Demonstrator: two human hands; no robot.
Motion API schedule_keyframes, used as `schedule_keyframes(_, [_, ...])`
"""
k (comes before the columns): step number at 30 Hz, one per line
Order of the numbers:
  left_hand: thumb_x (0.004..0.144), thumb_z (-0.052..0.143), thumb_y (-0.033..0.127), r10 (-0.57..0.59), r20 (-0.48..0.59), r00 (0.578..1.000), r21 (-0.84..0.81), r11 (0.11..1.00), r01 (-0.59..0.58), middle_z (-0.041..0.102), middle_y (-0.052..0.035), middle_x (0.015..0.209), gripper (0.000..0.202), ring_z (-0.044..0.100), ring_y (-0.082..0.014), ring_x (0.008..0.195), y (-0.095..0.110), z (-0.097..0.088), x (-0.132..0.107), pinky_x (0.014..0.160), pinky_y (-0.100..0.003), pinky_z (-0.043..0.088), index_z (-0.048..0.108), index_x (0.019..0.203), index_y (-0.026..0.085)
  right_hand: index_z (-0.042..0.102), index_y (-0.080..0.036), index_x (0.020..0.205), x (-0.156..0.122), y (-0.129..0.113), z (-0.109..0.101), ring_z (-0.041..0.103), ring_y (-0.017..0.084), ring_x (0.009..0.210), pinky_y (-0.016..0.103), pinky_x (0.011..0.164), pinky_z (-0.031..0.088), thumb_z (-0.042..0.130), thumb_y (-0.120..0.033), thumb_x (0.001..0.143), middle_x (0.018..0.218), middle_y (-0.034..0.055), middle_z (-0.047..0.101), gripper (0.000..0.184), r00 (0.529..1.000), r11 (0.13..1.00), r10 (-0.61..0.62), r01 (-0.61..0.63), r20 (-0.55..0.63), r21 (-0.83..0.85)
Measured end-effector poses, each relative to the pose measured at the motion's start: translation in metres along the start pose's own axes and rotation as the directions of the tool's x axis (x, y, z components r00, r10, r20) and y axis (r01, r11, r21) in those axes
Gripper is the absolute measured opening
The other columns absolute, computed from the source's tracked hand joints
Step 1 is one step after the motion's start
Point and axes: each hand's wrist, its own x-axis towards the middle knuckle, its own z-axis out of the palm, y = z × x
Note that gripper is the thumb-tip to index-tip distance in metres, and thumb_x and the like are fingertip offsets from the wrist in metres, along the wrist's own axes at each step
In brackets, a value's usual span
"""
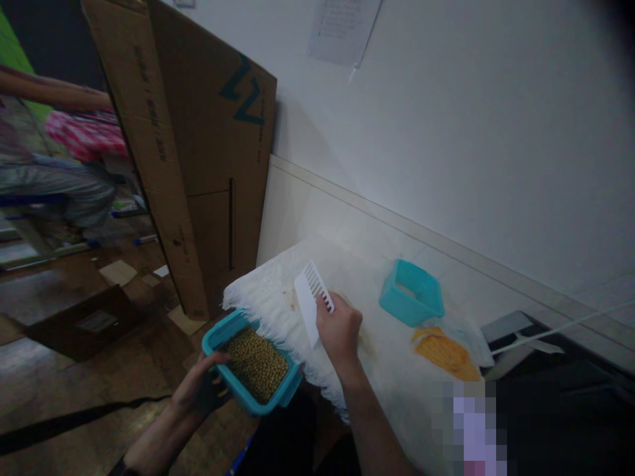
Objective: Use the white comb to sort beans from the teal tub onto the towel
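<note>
My left hand (196, 387) grips a teal plastic container (258, 406) by its near-left rim, thumb over the edge. Soybeans (255, 363) fill much of this container, which hangs just off the front edge of a table covered with a white fringed cloth (278, 281). Between the closed fingers of my right hand (340, 327) is a flat white plastic piece with a row of slots along one side (307, 297). It is tilted above the cloth, where a few small bits lie. Farther right on the cloth stands a second teal container (411, 297), with something pale inside.
An orange cloth (444, 354) lies beside the second container. A tall cardboard box (213, 152) stands left of the table, against the white wall (446, 119). Flattened cardboard (74, 324) lies on the wooden floor. Another person's arm (54, 89) shows at far left. Dark bags (560, 403) sit at right.
</note>
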Motion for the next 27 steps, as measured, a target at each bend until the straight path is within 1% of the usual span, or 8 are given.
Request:
schedule_keyframes(3, [0.050,0.094,0.028,0.034,-0.013,0.999,0.029,0.999,-0.034,0.065,0.0023,0.075,0.061,0.065,-0.0236,0.065,0.000,0.000,0.000,0.063,-0.038,0.057,0.060,0.101,0.031,0.085,-0.018,0.085,0.007,-0.005,0.004,0.077,0.024,0.073,0.028,0.066,0.044,0.066,-0.020,0.100,0.080,0.0124,0.084,0.024,0.999,1.000,0.006,-0.004,0.054,-0.031])
schedule_keyframes(7, [0.052,0.093,0.028,0.029,-0.017,0.999,0.031,0.999,-0.029,0.066,0.0017,0.078,0.058,0.067,-0.0247,0.068,0.001,0.001,-0.002,0.066,-0.039,0.058,0.059,0.100,0.031,0.086,-0.017,0.086,0.008,-0.009,0.004,0.077,0.023,0.074,0.028,0.066,0.042,0.065,-0.019,0.103,0.081,0.0121,0.084,0.026,0.995,0.998,-0.013,0.019,0.101,-0.061])
schedule_keyframes(13, [0.052,0.093,0.028,0.025,-0.016,1.000,0.031,0.999,-0.024,0.067,0.0016,0.078,0.058,0.066,-0.0243,0.067,0.002,0.000,-0.003,0.066,-0.039,0.057,0.060,0.100,0.031,0.090,-0.018,0.099,0.009,-0.012,-0.001,0.079,0.023,0.078,0.027,0.069,0.043,0.068,-0.017,0.103,0.086,0.0113,0.087,0.023,0.986,0.994,-0.068,0.081,0.150,-0.077])
schedule_keyframes(16, [0.053,0.092,0.027,0.035,-0.013,0.999,0.028,0.999,-0.034,0.066,0.0015,0.078,0.057,0.066,-0.0242,0.067,0.002,0.001,-0.004,0.065,-0.039,0.057,0.059,0.099,0.031,0.091,-0.019,0.099,0.012,-0.012,-0.001,0.080,0.023,0.079,0.028,0.068,0.042,0.070,-0.018,0.103,0.086,0.0106,0.087,0.021,0.979,0.988,-0.095,0.115,0.182,-0.103])
schedule_keyframes(22, [0.056,0.089,0.024,0.017,-0.039,0.999,0.012,1.000,-0.017,0.063,0.0022,0.077,0.051,0.064,-0.0233,0.063,0.005,0.004,-0.009,0.066,-0.040,0.057,0.061,0.098,0.031,0.090,-0.022,0.101,0.024,-0.015,0.006,0.079,0.023,0.076,0.028,0.067,0.042,0.071,-0.020,0.105,0.087,0.0099,0.088,0.020,0.980,0.980,-0.110,0.135,0.166,-0.144])
schedule_keyframes(25, [0.055,0.092,0.024,0.025,-0.027,0.999,0.000,1.000,-0.025,0.064,0.0019,0.078,0.053,0.065,-0.0233,0.065,0.003,0.002,-0.006,0.067,-0.040,0.056,0.059,0.095,0.031,0.090,-0.023,0.100,0.028,-0.019,0.011,0.079,0.022,0.076,0.028,0.067,0.042,0.074,-0.019,0.103,0.088,0.0090,0.088,0.017,0.976,0.980,-0.099,0.129,0.192,-0.149])
schedule_keyframes(27, [0.055,0.094,0.025,0.020,0.005,1.000,-0.020,1.000,-0.020,0.064,0.0020,0.079,0.054,0.066,-0.0231,0.066,0.002,-0.001,-0.002,0.067,-0.039,0.056,0.058,0.094,0.031,0.091,-0.023,0.102,0.029,-0.020,0.013,0.080,0.022,0.077,0.028,0.067,0.042,0.074,-0.018,0.103,0.089,0.0090,0.089,0.018,0.973,0.982,-0.097,0.128,0.210,-0.140])
